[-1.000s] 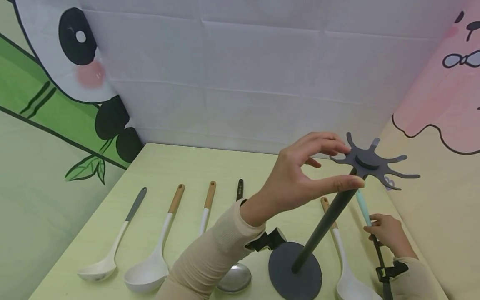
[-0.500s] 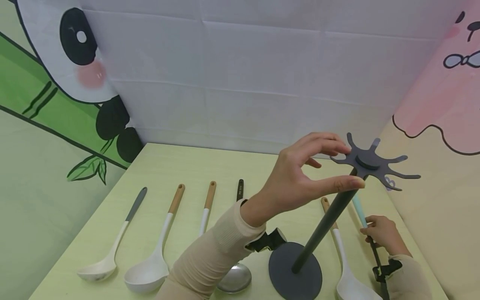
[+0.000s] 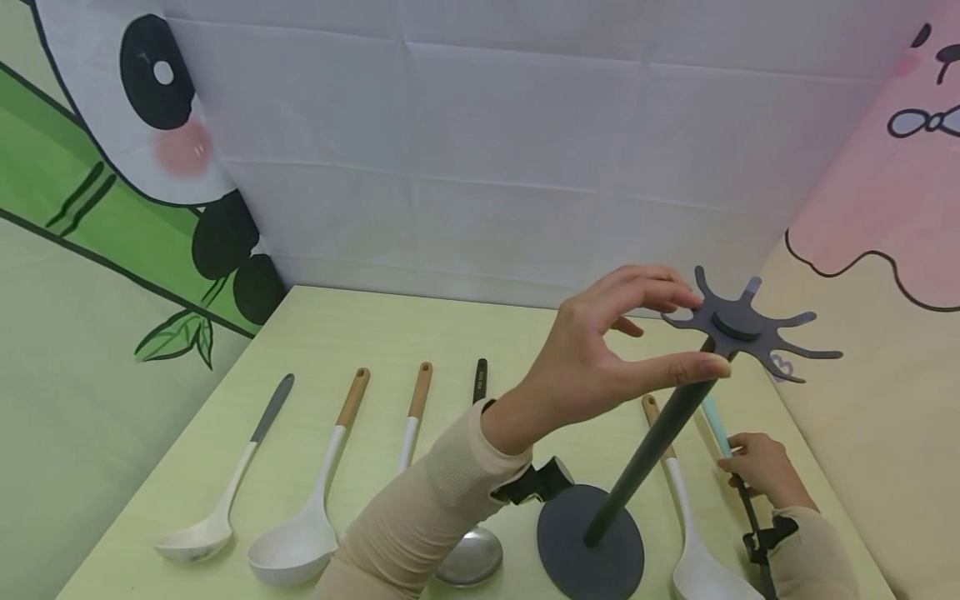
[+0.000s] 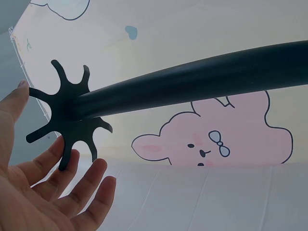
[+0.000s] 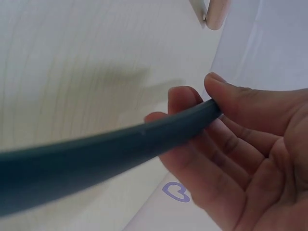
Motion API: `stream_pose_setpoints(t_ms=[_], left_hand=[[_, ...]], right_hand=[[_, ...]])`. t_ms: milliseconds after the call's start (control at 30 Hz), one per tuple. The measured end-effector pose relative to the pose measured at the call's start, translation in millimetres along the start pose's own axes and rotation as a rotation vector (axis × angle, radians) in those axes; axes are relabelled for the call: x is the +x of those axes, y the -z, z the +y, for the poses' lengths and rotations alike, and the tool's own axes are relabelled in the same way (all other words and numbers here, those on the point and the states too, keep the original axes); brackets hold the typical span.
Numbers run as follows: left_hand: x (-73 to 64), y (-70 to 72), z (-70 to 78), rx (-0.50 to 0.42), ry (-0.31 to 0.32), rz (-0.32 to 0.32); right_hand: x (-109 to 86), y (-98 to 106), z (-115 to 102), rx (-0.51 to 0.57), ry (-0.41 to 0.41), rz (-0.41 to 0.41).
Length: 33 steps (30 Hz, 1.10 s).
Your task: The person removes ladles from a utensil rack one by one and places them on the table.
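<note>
A dark utensil stand (image 3: 656,437) with a round base and a hooked top leans to the right in the head view. My left hand (image 3: 592,354) pinches the hooked top, thumb on one side and fingers on the other; in the left wrist view the thumb and fingertips meet separate hook arms (image 4: 62,115). At the table's right side, my right hand (image 3: 768,469) grips a utensil with a light blue handle (image 3: 716,423) and a black shaft. In the right wrist view thumb and fingers pinch the handle (image 5: 120,144) near its end. The utensil's head is out of sight.
A white turner (image 3: 701,562) with a wooden handle lies between stand and right hand. To the left lie two white ladles (image 3: 292,546), a wooden handle (image 3: 420,392) and a black handle (image 3: 480,379). A metal bowl (image 3: 471,557) shows beyond the left sleeve.
My right hand has shifted slightly left and down with the light blue handle, nearer the stand. The left hand and the stand have stayed where they were.
</note>
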<state>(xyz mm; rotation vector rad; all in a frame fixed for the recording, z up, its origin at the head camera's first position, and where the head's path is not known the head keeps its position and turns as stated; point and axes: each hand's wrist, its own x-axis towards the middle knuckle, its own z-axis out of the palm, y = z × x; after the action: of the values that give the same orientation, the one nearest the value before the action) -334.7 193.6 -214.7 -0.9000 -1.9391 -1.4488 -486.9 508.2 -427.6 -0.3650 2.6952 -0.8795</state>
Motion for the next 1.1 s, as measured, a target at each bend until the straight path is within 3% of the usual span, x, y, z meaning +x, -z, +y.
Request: stream_pose_setpoints(t_ms=[1100], left_hand=[[-0.9, -0.2, 0.8, 0.001, 0.003, 0.001]], right_hand=[[6.4, -8.2, 3.9, -0.012, -0.063, -0.039]])
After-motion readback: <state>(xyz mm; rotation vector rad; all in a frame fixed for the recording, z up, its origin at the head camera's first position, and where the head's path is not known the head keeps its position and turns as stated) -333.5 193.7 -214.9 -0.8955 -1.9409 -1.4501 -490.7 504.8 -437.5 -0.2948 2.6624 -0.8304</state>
